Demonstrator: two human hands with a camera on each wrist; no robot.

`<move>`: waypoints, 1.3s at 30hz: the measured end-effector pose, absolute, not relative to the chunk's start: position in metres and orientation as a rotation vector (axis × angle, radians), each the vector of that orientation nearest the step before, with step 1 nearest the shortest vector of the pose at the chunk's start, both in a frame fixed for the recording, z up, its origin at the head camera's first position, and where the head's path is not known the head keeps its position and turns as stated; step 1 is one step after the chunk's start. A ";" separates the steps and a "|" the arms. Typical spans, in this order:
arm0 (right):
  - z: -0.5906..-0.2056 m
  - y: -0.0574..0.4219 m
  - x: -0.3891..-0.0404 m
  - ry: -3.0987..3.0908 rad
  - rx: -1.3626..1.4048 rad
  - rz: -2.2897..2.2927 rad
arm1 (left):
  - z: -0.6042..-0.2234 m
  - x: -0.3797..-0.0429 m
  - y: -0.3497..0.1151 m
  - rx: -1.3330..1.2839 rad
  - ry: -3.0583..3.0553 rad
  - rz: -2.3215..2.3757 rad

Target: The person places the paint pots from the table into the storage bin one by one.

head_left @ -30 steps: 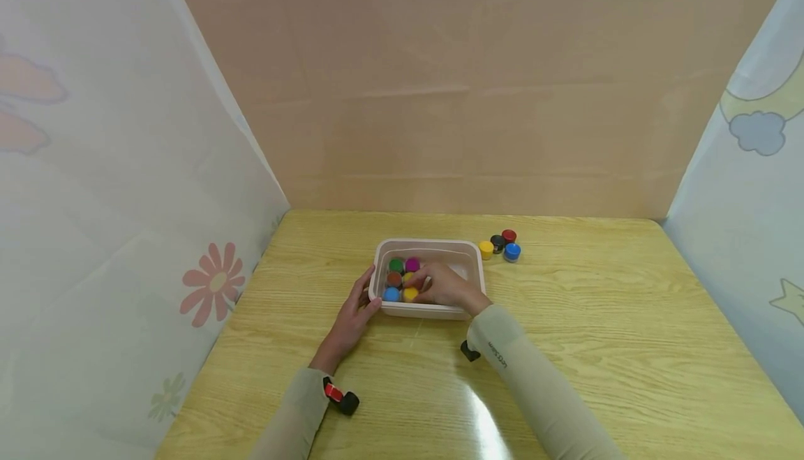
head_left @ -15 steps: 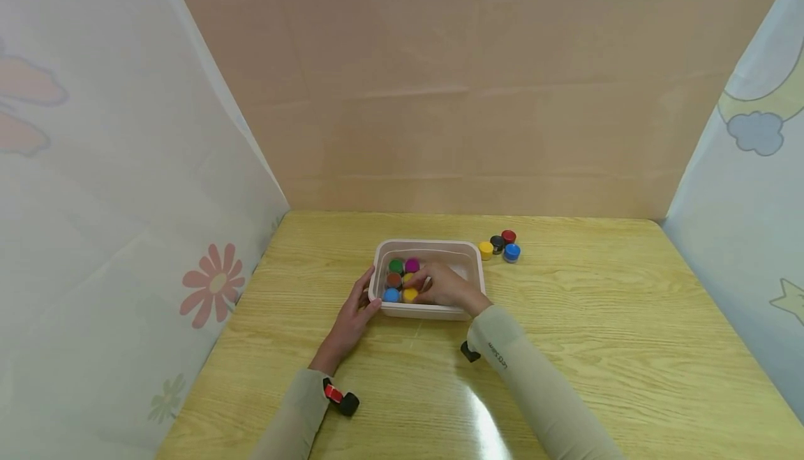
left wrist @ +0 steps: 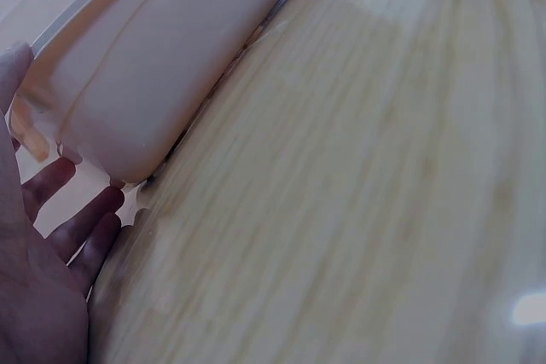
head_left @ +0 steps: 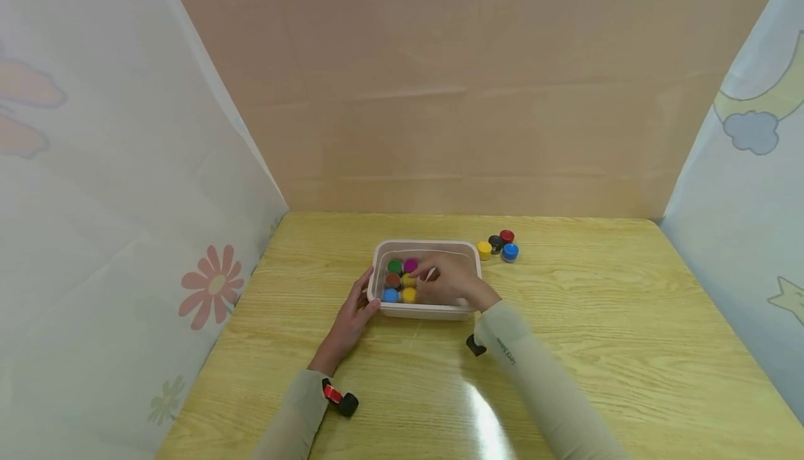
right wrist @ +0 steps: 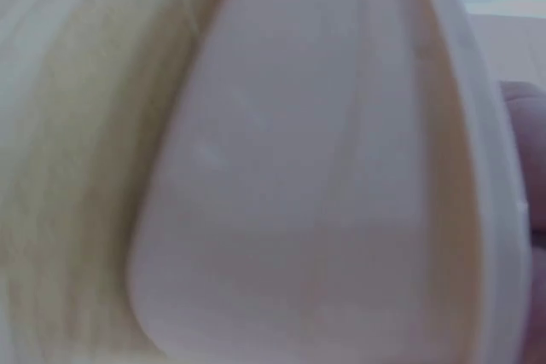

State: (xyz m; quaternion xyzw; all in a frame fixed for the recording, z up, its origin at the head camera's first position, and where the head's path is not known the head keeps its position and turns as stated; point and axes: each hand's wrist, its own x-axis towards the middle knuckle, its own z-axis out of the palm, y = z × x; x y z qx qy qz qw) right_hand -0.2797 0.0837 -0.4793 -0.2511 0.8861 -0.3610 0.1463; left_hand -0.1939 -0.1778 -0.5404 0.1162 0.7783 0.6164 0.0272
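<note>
A pale pink plastic tub (head_left: 427,312) stands on the wooden table. In its left part small round paint pots with coloured lids sit in rows: green (head_left: 394,266), purple (head_left: 411,265), brown (head_left: 392,280), blue (head_left: 391,296) and two yellow ones, the front one (head_left: 409,295) nearest me. My left hand (head_left: 352,317) rests against the tub's left end, its thumb near the front rim and loosely spread fingers (left wrist: 85,219) by the outer wall. Inside the tub my right hand (head_left: 449,280) hovers right beside the yellow pots, thumb and forefinger apart. The tub's wall hides most of it in the right wrist view.
Behind the tub's right end, a yellow pot (head_left: 484,250), a black pot (head_left: 495,243), a red pot (head_left: 507,236) and a blue pot (head_left: 510,253) stand close together on the table. Patterned sheets flank the table; a brown backdrop (head_left: 465,97) stands behind it.
My right hand has drawn back slightly to the right from the yellow pots. The left hand and the pots keep their places; the whole view has shifted a little.
</note>
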 end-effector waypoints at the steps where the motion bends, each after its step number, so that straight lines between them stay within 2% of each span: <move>1: -0.476 0.087 -0.281 2.561 -0.734 -1.059 | -0.545 -0.196 -0.178 0.360 2.410 1.904; 6: -0.457 0.111 -0.289 2.547 -0.727 -1.217 | -0.567 -0.204 -0.183 0.405 2.453 1.904; 16: -0.440 0.176 -0.311 2.758 -0.492 -1.350 | -0.566 -0.205 -0.183 0.410 2.454 1.907; 26: -0.464 0.222 -0.319 2.826 -0.281 -1.461 | -0.566 -0.204 -0.182 0.388 2.432 1.913; 39: -0.496 0.236 -0.318 2.752 -0.031 -1.474 | -0.562 -0.204 -0.181 0.368 2.422 1.888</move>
